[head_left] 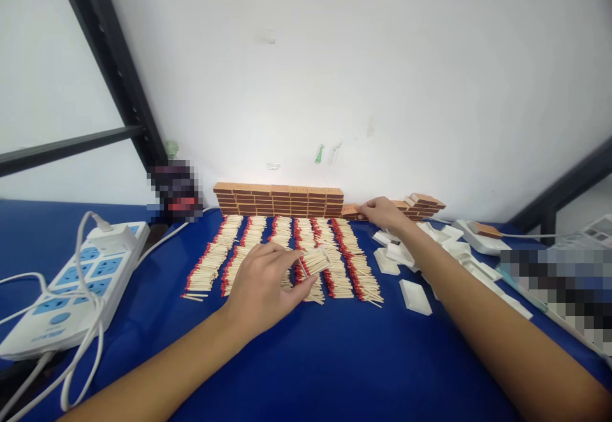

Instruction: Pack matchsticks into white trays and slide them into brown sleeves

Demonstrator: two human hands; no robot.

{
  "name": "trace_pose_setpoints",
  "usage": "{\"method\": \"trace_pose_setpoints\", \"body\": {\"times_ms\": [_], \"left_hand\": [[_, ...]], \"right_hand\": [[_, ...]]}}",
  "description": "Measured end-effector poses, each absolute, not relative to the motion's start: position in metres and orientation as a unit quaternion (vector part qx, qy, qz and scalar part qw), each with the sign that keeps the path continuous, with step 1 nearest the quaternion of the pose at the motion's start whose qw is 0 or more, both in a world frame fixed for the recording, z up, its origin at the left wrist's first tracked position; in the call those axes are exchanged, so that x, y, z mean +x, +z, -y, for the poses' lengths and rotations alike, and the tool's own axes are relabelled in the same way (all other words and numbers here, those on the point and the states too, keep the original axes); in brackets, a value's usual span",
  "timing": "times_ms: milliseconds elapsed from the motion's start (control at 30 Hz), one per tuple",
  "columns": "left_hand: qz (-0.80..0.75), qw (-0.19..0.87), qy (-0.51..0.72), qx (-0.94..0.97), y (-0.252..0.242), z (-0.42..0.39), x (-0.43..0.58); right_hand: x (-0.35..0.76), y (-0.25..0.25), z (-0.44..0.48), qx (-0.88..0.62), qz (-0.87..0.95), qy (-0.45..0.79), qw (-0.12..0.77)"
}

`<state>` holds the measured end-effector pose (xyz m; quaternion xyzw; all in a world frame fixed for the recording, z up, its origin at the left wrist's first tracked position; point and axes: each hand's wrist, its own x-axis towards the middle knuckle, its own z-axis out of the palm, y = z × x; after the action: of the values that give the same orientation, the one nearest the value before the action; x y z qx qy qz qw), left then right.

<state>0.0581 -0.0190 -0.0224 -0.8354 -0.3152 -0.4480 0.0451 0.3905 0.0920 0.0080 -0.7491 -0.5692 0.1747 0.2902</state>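
Note:
My left hand (268, 282) pinches a small open tray filled with matches (315, 261) above the rows of red-tipped matches (287, 253) spread on the blue table (335, 358). My right hand (382, 213) reaches to the back, fingers closed on a brown matchbox sleeve (351, 210) lying at the right end of the stacked wall of brown matchboxes (280, 200). A smaller loose heap of brown matchboxes (423, 205) sits just right of that hand.
Several empty white trays (415, 296) lie right of the matches. A white and blue power strip (81, 275) with cables rests at the left. Black frame bars and a white wall stand behind. Blurred patches hide items at the right edge and back left.

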Motion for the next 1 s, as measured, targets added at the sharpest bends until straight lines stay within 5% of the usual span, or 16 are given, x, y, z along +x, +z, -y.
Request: {"method": "trace_pose_setpoints", "body": {"times_ms": [1000], "left_hand": [[0.300, 0.039, -0.422, -0.855, -0.022, 0.019, 0.058]], "right_hand": [[0.394, -0.013, -0.093, -0.717, 0.675, -0.051, 0.164]]}}
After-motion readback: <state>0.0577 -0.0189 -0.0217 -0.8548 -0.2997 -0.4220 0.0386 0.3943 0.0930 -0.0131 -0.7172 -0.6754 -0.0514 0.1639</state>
